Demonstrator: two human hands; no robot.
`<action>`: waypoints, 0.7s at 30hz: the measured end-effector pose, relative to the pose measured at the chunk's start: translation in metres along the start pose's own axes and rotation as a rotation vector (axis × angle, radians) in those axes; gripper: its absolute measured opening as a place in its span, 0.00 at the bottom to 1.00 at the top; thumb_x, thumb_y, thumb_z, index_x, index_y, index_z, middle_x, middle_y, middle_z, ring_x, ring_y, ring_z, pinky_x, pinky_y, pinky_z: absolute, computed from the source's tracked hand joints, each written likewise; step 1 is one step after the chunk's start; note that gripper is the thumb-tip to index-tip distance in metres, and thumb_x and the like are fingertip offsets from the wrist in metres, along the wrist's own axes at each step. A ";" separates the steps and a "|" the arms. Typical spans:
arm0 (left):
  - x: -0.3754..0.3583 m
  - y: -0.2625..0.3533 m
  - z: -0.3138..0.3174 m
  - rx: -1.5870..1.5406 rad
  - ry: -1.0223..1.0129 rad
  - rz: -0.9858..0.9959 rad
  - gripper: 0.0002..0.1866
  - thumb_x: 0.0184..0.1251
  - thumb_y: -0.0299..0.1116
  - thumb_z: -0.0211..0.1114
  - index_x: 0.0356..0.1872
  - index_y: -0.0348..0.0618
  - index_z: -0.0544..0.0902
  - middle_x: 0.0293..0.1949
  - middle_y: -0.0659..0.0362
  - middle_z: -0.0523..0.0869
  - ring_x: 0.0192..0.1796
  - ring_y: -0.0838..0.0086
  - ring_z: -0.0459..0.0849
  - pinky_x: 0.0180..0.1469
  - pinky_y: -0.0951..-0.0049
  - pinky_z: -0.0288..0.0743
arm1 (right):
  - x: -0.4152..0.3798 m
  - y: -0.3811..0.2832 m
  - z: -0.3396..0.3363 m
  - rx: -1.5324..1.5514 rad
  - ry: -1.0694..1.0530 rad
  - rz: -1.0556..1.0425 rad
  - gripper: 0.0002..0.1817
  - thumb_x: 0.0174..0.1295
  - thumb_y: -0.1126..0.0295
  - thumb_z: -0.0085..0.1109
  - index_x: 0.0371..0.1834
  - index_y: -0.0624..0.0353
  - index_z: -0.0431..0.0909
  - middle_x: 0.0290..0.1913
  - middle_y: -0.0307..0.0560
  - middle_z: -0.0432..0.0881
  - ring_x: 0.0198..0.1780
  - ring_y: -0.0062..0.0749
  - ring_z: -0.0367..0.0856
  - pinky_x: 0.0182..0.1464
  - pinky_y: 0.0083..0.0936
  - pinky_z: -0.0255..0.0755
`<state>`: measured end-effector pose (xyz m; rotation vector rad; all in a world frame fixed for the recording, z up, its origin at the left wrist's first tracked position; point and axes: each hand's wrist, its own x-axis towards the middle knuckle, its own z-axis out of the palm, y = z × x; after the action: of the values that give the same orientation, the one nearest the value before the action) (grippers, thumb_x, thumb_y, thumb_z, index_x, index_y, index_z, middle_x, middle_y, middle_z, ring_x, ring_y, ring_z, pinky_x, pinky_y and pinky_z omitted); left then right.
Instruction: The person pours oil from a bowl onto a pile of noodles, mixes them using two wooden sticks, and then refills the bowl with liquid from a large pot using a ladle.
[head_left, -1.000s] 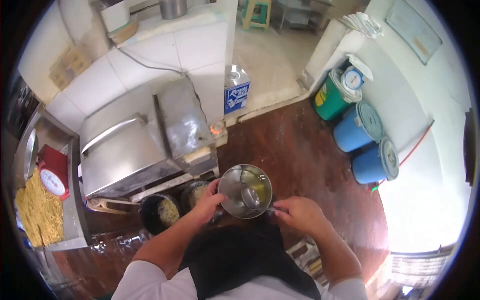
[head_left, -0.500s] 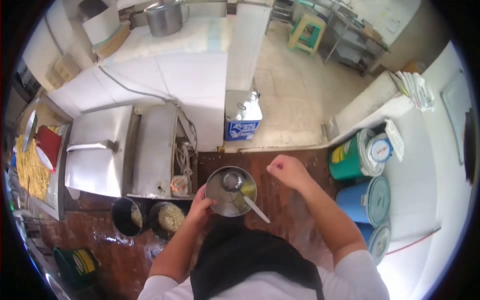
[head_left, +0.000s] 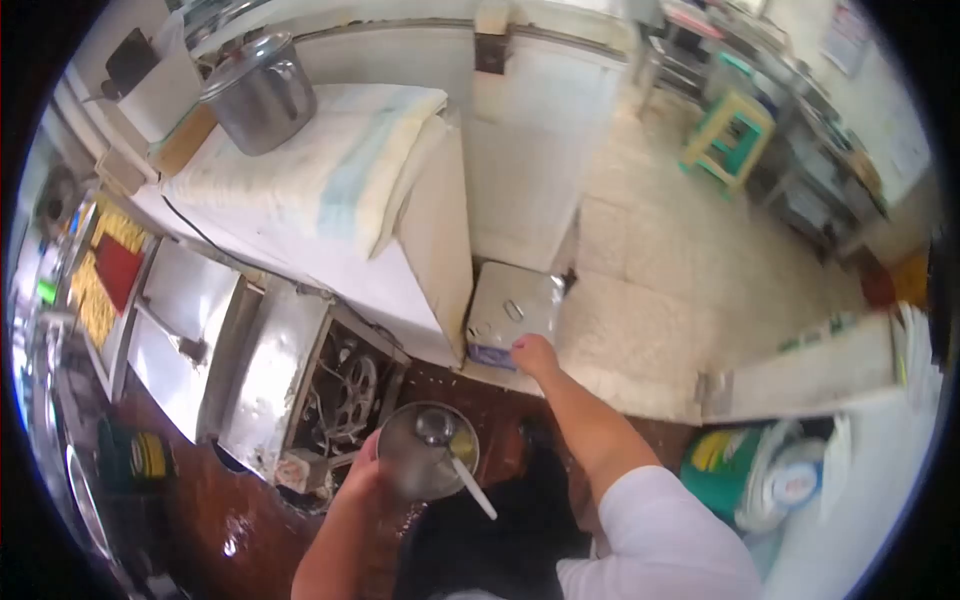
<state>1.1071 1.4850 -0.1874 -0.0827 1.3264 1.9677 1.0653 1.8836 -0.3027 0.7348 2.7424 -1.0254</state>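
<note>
My left hand (head_left: 366,470) grips the left side of a round metal bowl (head_left: 405,452), its fingers blurred at the rim. Inside the bowl rests a ladle (head_left: 434,428) with a pale handle sticking out over the near rim, beside some yellowish liquid (head_left: 463,443). Stretched forward, my right hand (head_left: 535,355) has its fingers curled closed, with nothing showing in them. It overlaps the front edge of a square metal tin (head_left: 516,302) with a blue label, which stands on the floor and has a small handle on its top.
Left of me are a steel appliance (head_left: 187,330) and a tray of yellow noodle-like food (head_left: 95,305). A lidded pot (head_left: 258,95) stands on the cloth-covered counter (head_left: 340,165). Rightward are a green bucket (head_left: 735,470) and, farther off, a stool (head_left: 728,135).
The view has tilted up and swung left, bringing me closer to the tin. My right hand has reached forward to it. The bowl with its ladle stays in my left hand.
</note>
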 end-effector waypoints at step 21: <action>0.056 -0.099 0.062 -0.239 0.432 -0.098 0.46 0.40 0.21 0.59 0.72 0.39 0.65 0.62 0.53 0.77 0.65 0.61 0.76 0.68 0.64 0.68 | 0.161 0.033 0.046 -0.099 -0.105 0.018 0.17 0.54 0.61 0.62 0.42 0.62 0.84 0.50 0.61 0.85 0.54 0.54 0.84 0.54 0.44 0.79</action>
<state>1.1480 1.5850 -0.2598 -0.7085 1.3087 2.0869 0.9385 1.9395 -0.4019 0.6694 2.6698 -0.8914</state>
